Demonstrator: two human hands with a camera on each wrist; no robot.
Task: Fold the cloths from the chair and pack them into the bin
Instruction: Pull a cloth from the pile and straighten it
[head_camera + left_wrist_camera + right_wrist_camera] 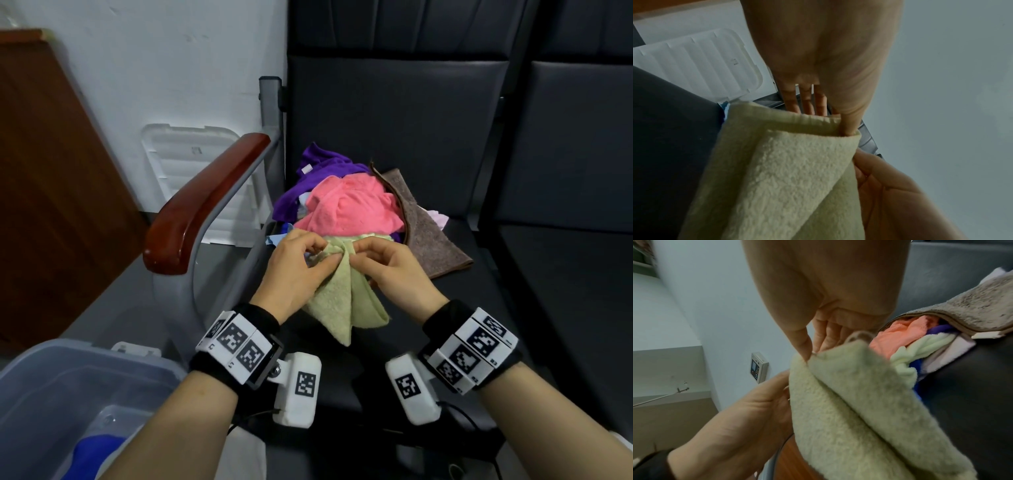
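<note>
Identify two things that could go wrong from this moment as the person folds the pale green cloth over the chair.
1. Both the left hand and right hand only pinch the pale green cloth at its top edge; a corner might slip loose.
2. It hangs close to the pink cloth, so it could snag the pile.

Both hands (342, 270) apparently pinching, close together

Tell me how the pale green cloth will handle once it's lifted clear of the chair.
Likely floppy: the pale green cloth droops in loose folds below both hands' pinch. Probably light, since fingertips alone hold it. Its fuzzy terry surface suggests it won't slip.
</note>
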